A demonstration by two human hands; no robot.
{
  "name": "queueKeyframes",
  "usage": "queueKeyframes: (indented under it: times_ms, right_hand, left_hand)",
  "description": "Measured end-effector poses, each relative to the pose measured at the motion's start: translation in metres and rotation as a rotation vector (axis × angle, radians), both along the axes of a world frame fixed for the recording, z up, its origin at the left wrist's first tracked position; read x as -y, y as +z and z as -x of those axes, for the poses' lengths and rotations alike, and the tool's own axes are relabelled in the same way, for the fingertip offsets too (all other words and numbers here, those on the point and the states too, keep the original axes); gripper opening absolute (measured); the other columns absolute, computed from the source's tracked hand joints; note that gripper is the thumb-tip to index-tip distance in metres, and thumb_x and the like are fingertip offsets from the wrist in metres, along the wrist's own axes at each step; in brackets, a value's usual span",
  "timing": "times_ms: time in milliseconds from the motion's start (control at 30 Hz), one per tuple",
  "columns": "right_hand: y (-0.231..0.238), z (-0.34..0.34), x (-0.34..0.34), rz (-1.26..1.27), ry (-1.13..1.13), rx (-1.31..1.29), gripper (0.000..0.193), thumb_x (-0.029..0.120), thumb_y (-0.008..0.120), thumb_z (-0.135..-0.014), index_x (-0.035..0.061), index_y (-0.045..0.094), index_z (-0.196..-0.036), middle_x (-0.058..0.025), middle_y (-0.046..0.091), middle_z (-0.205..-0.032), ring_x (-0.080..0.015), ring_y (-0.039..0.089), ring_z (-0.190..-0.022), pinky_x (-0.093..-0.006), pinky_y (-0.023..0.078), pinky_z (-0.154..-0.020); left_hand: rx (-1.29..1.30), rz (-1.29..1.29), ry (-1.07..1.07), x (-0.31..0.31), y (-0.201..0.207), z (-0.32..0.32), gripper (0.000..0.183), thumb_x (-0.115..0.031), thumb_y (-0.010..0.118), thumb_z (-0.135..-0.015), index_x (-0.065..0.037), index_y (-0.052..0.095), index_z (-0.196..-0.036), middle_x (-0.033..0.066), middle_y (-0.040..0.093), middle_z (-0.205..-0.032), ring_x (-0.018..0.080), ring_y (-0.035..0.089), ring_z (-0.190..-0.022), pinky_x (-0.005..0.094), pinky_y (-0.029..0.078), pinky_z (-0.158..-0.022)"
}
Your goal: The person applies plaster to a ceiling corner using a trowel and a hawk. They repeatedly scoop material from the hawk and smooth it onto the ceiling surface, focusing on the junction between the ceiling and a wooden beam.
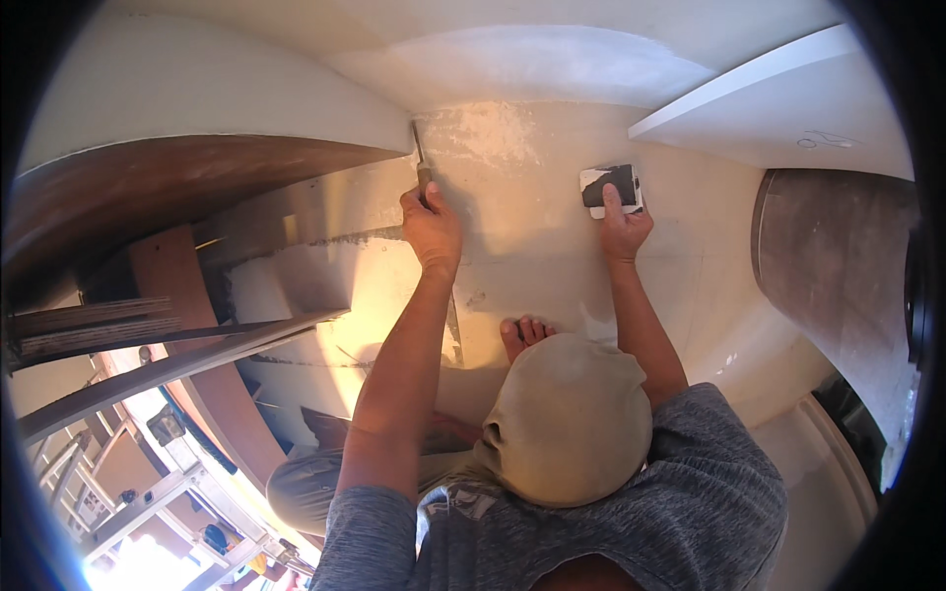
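Observation:
My left hand (pixel 431 231) is closed round the dark handle of a slim scraper-like tool (pixel 418 143) with a thin metal end. Its tip meets the corner by the edge of the left panel, beside a rough pale patch (pixel 483 133) on the surface. Over to the right, my right hand (pixel 624 234) grips a small squarish white plate (pixel 594 178) with a dark face or dark material on it. The thumb lies across its top, and the fingers are hidden beneath. The plate appears held above the pale floor (pixel 537 251).
White panels enclose the space at left and at right (pixel 788 98). A dark curved panel (pixel 838 256) stands at far right. Boards (pixel 177 374) and a metal ladder-like frame (pixel 108 483) lie at lower left. My bent knee (pixel 567 419) and bare foot (pixel 527 332) are between my arms.

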State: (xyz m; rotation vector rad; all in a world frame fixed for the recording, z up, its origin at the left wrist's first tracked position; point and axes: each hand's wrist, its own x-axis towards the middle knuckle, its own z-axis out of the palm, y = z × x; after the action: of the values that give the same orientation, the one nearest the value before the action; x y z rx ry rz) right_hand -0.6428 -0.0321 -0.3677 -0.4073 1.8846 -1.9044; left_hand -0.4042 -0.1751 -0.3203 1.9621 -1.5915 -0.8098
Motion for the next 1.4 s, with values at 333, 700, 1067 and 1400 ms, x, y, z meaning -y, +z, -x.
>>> queueKeyframes:
  times_ms: [333,700,1067,1400]
  right_hand:
    - [0.003,-0.001,0.001,0.027,-0.010,-0.019,0.019,0.011,0.081,-0.095,-0.0024,0.073,-0.106,-0.0010,0.074,-0.097,-0.0072,0.065,-0.083,-0.0237,0.052,-0.073]
    - [0.005,-0.002,0.003,0.001,-0.016,-0.038,0.020,0.013,0.082,-0.095,-0.0019,0.073,-0.104,-0.0008,0.074,-0.096,-0.0070,0.065,-0.081,-0.0236,0.051,-0.071]
    - [-0.001,0.000,0.000,0.007,0.007,-0.054,0.019,0.007,0.078,-0.097,-0.0048,0.072,-0.110,-0.0049,0.076,-0.101,-0.0109,0.068,-0.088,-0.0268,0.055,-0.079]
    - [0.004,-0.003,0.003,0.043,0.006,-0.052,0.019,0.008,0.080,-0.095,-0.0029,0.073,-0.109,-0.0034,0.076,-0.101,-0.0094,0.068,-0.086,-0.0253,0.054,-0.077]
  left_hand:
    - [-0.059,-0.018,-0.170,-0.006,0.009,0.010,0.039,-0.034,0.059,-0.107,0.003,0.058,-0.116,0.0259,0.073,-0.098,0.0422,0.073,-0.092,0.0486,0.056,-0.083]
    - [-0.042,-0.060,-0.151,0.003,0.009,0.016,0.037,-0.034,0.056,-0.108,0.002,0.058,-0.116,0.0273,0.073,-0.097,0.0438,0.073,-0.092,0.0490,0.056,-0.084]
    - [0.072,-0.041,-0.033,-0.005,0.002,-0.015,0.038,-0.033,0.058,-0.108,0.004,0.058,-0.118,0.0273,0.071,-0.102,0.0422,0.071,-0.093,0.0479,0.055,-0.084]
    - [-0.056,0.031,-0.153,-0.040,0.006,-0.017,0.039,-0.035,0.059,-0.107,0.003,0.059,-0.118,0.0257,0.071,-0.099,0.0432,0.071,-0.092,0.0488,0.056,-0.082]
